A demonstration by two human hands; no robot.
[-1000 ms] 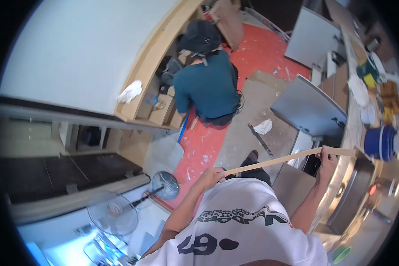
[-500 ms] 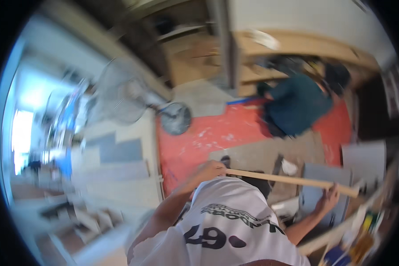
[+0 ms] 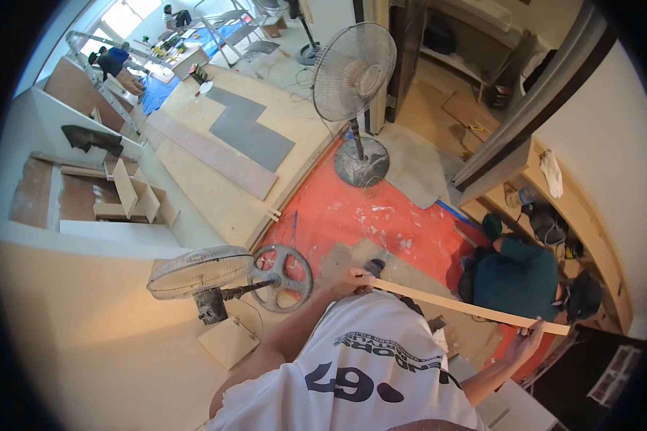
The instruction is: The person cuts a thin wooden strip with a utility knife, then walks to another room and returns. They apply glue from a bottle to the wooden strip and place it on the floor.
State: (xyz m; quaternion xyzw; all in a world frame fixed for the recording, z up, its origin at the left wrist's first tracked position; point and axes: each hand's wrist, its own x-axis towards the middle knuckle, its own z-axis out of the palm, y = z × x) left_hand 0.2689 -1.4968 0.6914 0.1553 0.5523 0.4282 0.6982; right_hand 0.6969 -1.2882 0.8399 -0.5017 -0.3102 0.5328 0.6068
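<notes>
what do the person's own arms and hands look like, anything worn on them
Both forearms are bare, with no gloves, watch or bands visible on the left hand or the right hand. The white T-shirt with dark print has short sleeves ending near the upper arms.

A: Co-worker (image 3: 517, 276) crouching, head hidden, can't tell what the hands are doing.
B: People by the window (image 3: 109, 61)?
A: Too small to tell anything.
B: Wearer's left hand (image 3: 354, 281)?
A: Fingers wrapped on the wood strip (image 3: 467, 307), partly hidden behind the white shirt (image 3: 370, 366). Shirt cut off at btm edge.
</notes>
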